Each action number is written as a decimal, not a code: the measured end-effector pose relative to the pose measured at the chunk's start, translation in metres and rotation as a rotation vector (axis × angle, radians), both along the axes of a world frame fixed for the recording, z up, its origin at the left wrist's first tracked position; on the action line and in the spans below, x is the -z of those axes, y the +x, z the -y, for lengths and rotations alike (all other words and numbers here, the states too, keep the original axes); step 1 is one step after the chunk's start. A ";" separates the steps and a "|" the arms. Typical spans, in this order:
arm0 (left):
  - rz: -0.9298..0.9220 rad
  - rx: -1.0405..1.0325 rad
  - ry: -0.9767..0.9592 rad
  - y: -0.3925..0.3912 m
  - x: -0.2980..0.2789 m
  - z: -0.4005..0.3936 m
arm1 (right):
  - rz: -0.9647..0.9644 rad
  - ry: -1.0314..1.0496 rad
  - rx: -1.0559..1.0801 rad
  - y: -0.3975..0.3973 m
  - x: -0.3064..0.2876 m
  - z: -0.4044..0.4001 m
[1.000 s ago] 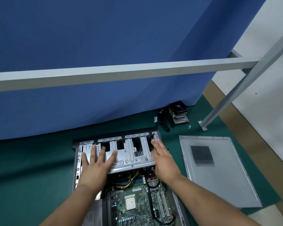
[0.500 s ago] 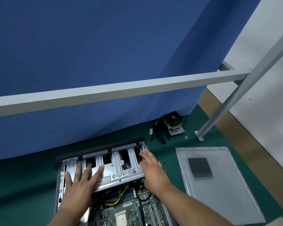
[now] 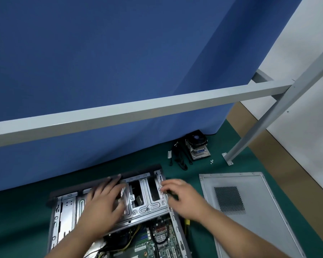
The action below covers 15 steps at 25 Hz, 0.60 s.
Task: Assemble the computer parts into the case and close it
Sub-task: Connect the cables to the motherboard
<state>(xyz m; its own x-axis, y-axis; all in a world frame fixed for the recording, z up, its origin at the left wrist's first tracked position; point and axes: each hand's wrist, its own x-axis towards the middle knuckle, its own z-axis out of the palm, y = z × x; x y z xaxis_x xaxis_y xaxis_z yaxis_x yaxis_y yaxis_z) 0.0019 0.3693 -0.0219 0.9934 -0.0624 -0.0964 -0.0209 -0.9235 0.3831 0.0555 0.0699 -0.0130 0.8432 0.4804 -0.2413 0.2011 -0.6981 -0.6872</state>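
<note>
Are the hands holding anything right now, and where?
Nothing gripped: left hand lies flat on the drive cage; right hand touches its right edge, blurred.

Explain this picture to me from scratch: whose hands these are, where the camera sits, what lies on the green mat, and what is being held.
There is no robot here, only a person's bare hands, filmed by a camera worn on the head and looking down. The left hand lies flat on the metal drive cage of an open computer case. The right hand rests at the cage's right edge; blur hides whether it holds anything. On the green mat lie the case's side panel, a cooler fan, black cables and small screws.
</note>
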 end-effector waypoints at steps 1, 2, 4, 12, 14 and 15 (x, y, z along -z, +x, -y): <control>0.007 -0.024 0.000 0.015 0.001 0.013 | 0.001 -0.001 0.084 0.015 -0.004 0.009; -0.001 -0.061 0.015 0.027 0.002 0.025 | 0.000 -0.024 0.164 0.029 -0.006 0.015; -0.029 -0.157 0.042 0.044 0.007 0.043 | -0.022 -0.147 0.245 0.056 0.001 0.026; 0.147 -0.171 0.231 0.049 0.058 0.051 | -0.180 -0.412 0.483 0.142 0.075 0.019; 0.174 -0.169 0.246 0.051 0.062 0.051 | -0.175 -0.432 0.537 0.157 0.090 0.008; 0.185 -0.167 0.248 0.051 0.063 0.051 | -0.168 -0.450 0.546 0.161 0.097 0.003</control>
